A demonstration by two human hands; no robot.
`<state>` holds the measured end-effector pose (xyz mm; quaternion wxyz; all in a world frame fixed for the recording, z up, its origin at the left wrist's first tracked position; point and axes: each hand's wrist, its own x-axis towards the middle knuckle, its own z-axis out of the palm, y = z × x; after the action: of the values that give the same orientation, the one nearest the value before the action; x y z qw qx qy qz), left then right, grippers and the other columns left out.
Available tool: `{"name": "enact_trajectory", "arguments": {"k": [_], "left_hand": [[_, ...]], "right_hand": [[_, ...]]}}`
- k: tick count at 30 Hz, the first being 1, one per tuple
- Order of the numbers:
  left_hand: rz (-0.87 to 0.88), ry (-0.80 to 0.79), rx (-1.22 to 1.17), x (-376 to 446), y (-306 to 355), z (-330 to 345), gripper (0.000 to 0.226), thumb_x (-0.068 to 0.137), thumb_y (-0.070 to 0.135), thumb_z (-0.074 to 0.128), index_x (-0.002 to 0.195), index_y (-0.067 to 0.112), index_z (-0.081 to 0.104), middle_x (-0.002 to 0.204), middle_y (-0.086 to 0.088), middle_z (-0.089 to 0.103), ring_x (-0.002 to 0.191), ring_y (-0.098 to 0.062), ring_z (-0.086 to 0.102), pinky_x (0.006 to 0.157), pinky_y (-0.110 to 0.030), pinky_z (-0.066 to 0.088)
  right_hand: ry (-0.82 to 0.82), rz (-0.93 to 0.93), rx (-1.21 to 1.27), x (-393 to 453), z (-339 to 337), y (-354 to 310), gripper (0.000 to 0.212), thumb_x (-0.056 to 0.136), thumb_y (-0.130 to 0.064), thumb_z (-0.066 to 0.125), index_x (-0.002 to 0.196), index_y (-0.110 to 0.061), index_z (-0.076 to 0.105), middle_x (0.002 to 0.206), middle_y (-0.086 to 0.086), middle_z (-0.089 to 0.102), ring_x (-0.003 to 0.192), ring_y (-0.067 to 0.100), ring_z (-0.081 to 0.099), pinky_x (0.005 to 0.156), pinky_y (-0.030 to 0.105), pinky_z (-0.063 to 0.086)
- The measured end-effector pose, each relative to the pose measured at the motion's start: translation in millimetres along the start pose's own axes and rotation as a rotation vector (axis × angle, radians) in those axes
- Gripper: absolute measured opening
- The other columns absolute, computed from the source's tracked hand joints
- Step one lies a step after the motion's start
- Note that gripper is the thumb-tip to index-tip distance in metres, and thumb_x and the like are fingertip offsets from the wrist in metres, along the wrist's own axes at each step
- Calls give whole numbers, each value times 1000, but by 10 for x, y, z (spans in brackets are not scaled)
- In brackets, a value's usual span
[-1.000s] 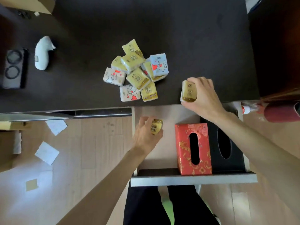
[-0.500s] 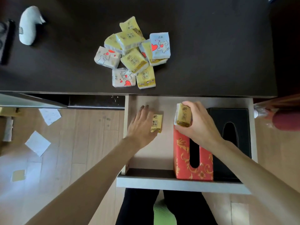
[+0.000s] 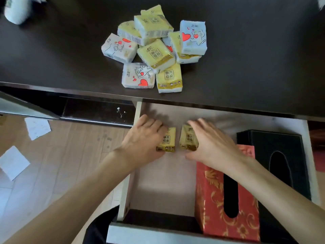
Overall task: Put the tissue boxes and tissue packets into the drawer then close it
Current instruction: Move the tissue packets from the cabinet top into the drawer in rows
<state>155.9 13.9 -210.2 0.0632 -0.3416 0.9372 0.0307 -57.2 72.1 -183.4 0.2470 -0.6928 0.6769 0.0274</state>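
Note:
The drawer (image 3: 167,187) stands pulled out under the dark desk (image 3: 246,59). Inside it, at the right, lie a red patterned tissue box (image 3: 211,199) and a black tissue box (image 3: 260,147). Two yellow tissue packets rest side by side on the drawer floor at the back. My left hand (image 3: 142,140) lies on the left yellow packet (image 3: 167,140), and my right hand (image 3: 212,143) covers the right yellow packet (image 3: 188,139). A pile of several tissue packets (image 3: 154,48), yellow, pink and blue, sits on the desk above the drawer.
A white object (image 3: 15,9) lies at the desk's far left corner. Loose paper scraps (image 3: 37,127) lie on the wooden floor left of the drawer. A red object (image 3: 319,155) shows at the right edge. My legs are under the drawer front.
My right hand has carried its yellow packet down from above the red box onto the drawer floor beside the left packet. My left hand still rests on its packet.

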Motion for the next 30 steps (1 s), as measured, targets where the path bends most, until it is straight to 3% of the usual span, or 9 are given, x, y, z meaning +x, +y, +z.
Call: {"name": "enact_trajectory", "arguments": {"k": [2,5,10,14,17,20,25,28,30], "left_hand": [[-1,-21,21,-5,-17,30,64,81,58,57,129,16,58,121,-4,62,112,-27,58,108,-41,31],[8,19,22,-36,8,36,70,84,62,53,138,17,52,128,-4,61,117,-26,57,105,-41,33],[51,89,100,-27,40,77,77,84,61,50,146,15,44,139,-7,57,126,-26,55,100,-42,40],[89,154,127,-27,26,139,76,80,64,42,142,22,48,133,-1,62,119,-23,60,92,-44,52],[49,112,139,-27,32,153,73,78,70,43,140,31,44,129,8,60,112,-20,62,86,-43,54],[33,79,138,-19,73,87,71,78,70,49,139,34,45,128,8,60,113,-20,62,85,-43,54],[4,-5,108,-18,90,43,74,80,64,58,143,28,45,133,5,57,119,-22,58,92,-41,51],[-4,16,77,9,47,75,79,77,66,58,144,28,44,136,5,57,122,-21,56,96,-40,49],[-7,20,88,11,61,77,80,75,66,59,144,28,43,134,4,59,120,-21,57,95,-41,50]], "right_hand": [[-40,9,9,25,26,53,99,67,-61,75,151,-28,33,144,-7,43,134,19,42,95,41,45],[-102,15,71,44,33,97,101,63,-61,73,151,-32,33,142,-12,44,131,14,42,89,39,44],[-57,-56,-42,82,61,81,69,59,-53,75,119,-32,50,113,-14,53,106,16,53,62,32,35],[31,-84,-132,82,122,77,82,59,-49,72,135,-34,46,129,-11,60,116,20,58,78,38,47],[61,-79,-151,75,146,45,91,58,-47,74,143,-36,46,138,-9,61,119,21,60,87,36,50],[34,-41,-111,62,84,-2,84,60,-39,81,140,-33,55,131,-5,65,114,24,64,94,39,55],[30,30,-133,63,72,-41,66,59,-37,82,121,-25,67,119,-3,70,103,25,68,89,40,59],[44,-29,-109,84,90,-2,93,54,-55,85,139,-26,57,127,-6,63,110,21,63,89,35,53],[21,-30,-110,62,61,-9,114,52,-61,87,151,-23,45,146,-3,57,125,23,60,99,39,51]]}}
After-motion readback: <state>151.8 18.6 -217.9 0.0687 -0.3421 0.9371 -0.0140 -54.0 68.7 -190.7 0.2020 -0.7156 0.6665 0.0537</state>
